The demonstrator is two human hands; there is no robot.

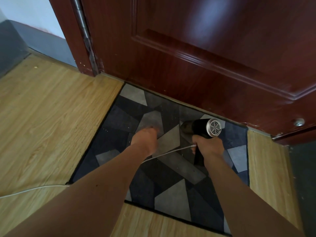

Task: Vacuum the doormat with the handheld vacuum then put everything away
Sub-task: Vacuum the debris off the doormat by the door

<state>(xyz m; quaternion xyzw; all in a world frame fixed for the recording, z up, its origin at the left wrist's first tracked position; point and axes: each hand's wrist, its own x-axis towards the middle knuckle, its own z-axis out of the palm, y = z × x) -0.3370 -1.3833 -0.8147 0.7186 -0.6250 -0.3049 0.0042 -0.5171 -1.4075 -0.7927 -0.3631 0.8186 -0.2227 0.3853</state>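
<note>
The right hand point(207, 146) is curled tight around the handle of the vacuum point(204, 128), wrist bent, forearm reaching in from the lower right. The black body points left and down, its nose low at the mat point(119, 120) and its silver grilled rear turned up toward the camera. A white cord point(171, 152) leaves the handle by the knuckles, passes under the left forearm and trails off across the floor point(42, 117) to the left edge of view. The left hand point(145, 140) stretches forward with the arm nearly straight, fingertips down at the mat just left of the vacuum's nose. Blur hides whether those fingers lie flat or curled. The mat, patterned in grey, black and blue shapes, lies with its far edge along the foot of the dark red door point(188, 57). Bare wood floor lies broad to its left and along its near edge. On the right only a narrow strip of floor parts it from a dark panel point(304, 168). A small metal stud point(299, 122) sits low on the door, beyond the mat's far right corner.
</note>
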